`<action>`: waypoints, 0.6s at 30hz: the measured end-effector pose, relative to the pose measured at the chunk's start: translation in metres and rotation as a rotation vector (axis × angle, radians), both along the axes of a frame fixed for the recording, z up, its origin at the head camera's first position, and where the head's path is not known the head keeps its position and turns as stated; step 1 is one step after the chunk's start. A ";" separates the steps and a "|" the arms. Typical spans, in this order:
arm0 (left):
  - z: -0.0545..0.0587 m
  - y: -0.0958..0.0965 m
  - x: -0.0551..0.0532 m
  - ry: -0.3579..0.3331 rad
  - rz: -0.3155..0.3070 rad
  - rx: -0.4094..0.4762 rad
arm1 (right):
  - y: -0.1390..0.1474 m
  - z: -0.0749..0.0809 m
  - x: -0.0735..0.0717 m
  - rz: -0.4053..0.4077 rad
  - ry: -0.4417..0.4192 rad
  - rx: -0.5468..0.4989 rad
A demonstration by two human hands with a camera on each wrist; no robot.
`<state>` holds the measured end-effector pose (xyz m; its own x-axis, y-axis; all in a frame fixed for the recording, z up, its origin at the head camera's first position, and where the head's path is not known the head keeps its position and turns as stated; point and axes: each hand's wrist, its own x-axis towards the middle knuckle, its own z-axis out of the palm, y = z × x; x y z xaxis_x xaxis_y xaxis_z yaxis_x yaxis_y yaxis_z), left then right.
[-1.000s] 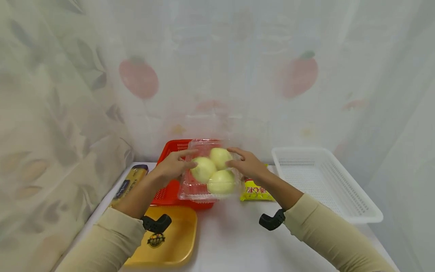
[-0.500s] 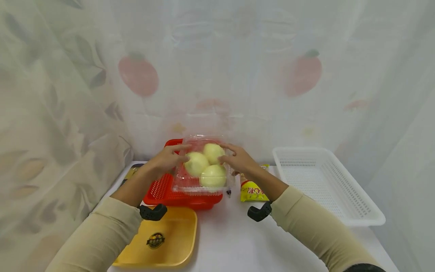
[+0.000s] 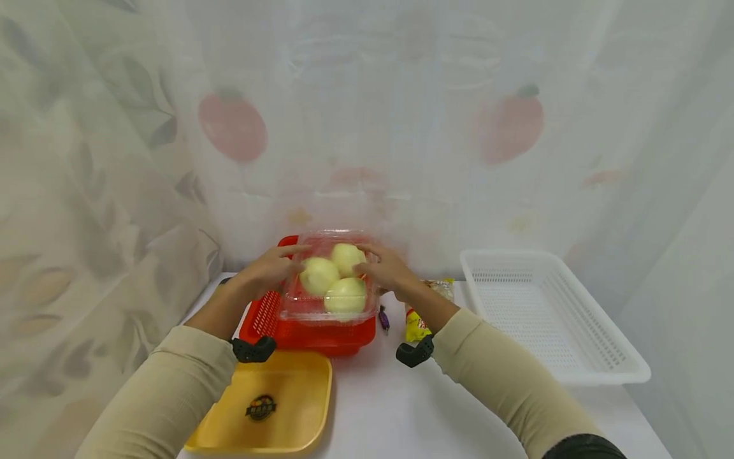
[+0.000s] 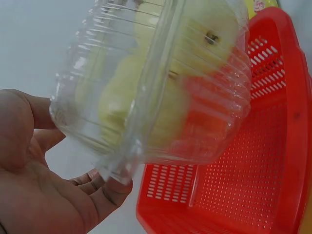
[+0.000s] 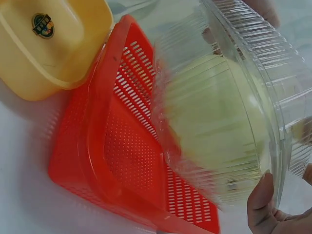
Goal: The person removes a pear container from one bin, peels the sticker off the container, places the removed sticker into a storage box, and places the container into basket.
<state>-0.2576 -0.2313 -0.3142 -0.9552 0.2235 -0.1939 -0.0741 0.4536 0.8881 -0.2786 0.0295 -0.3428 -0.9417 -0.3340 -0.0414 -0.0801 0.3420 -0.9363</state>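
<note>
Both my hands hold a clear plastic clamshell box [image 3: 295,307] with three pale yellow-green round fruits [image 3: 319,276] inside. My left hand [image 3: 271,266] grips its left side, and my right hand [image 3: 390,268] its right side. In the left wrist view, fingertips [image 4: 117,187] meet the box's rim. The right wrist view has a thumb [image 5: 262,195] against the rim. Behind and below the box lies a red perforated basket [image 3: 338,341]; both wrist views show the box tilted above its interior. The box covers much of the basket in the head view.
A yellow tray [image 3: 309,408] with a dark round label stands in front of the red basket. To the right are a small purple-wrapped item [image 3: 383,319], a yellow packet [image 3: 415,326] partly behind my right arm, and a white perforated basket [image 3: 602,319]. Curtains rise behind and at left.
Both hands have carried the clear box a little to the left, farther over the red basket. The purple item now shows to the right of the box.
</note>
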 end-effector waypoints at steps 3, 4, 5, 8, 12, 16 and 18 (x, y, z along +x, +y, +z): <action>-0.004 -0.003 -0.002 0.001 0.011 -0.015 | -0.004 -0.006 -0.003 0.005 -0.021 -0.011; -0.006 -0.004 -0.002 0.004 0.008 -0.020 | -0.005 -0.008 -0.004 0.005 -0.024 -0.015; -0.008 -0.005 -0.003 0.008 0.004 -0.020 | -0.006 -0.009 -0.005 0.005 -0.028 -0.017; -0.013 -0.007 -0.005 0.001 0.014 -0.009 | -0.009 -0.014 -0.008 0.004 -0.020 -0.010; -0.019 -0.010 -0.007 -0.015 0.033 -0.014 | -0.013 -0.017 -0.009 0.008 -0.010 0.006; -0.023 -0.013 -0.009 -0.022 0.045 -0.032 | -0.016 -0.021 -0.010 0.006 -0.020 0.004; -0.026 -0.012 -0.009 -0.027 0.056 -0.034 | -0.017 -0.025 -0.011 0.002 -0.027 -0.001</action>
